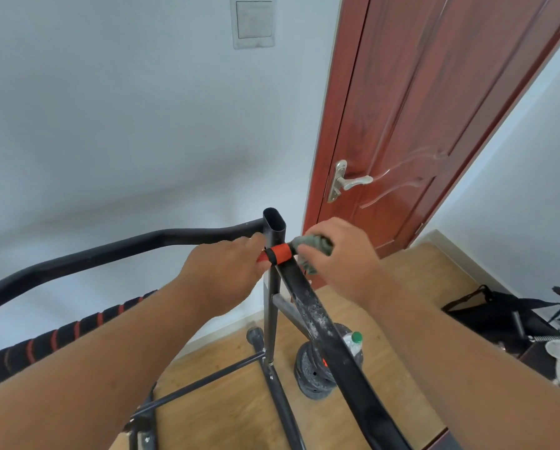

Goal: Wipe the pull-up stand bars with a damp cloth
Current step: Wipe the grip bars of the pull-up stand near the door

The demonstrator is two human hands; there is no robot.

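Head view: wiping is under way; right hand fingers clench the damp cloth against the orange-wrapped bar, left hand grips beside it. Next, probably slide the cloth down the dusty bar.

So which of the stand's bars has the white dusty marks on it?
The flat bar slanting down toward the camera under the right hand; the curved top bar looks plain black.
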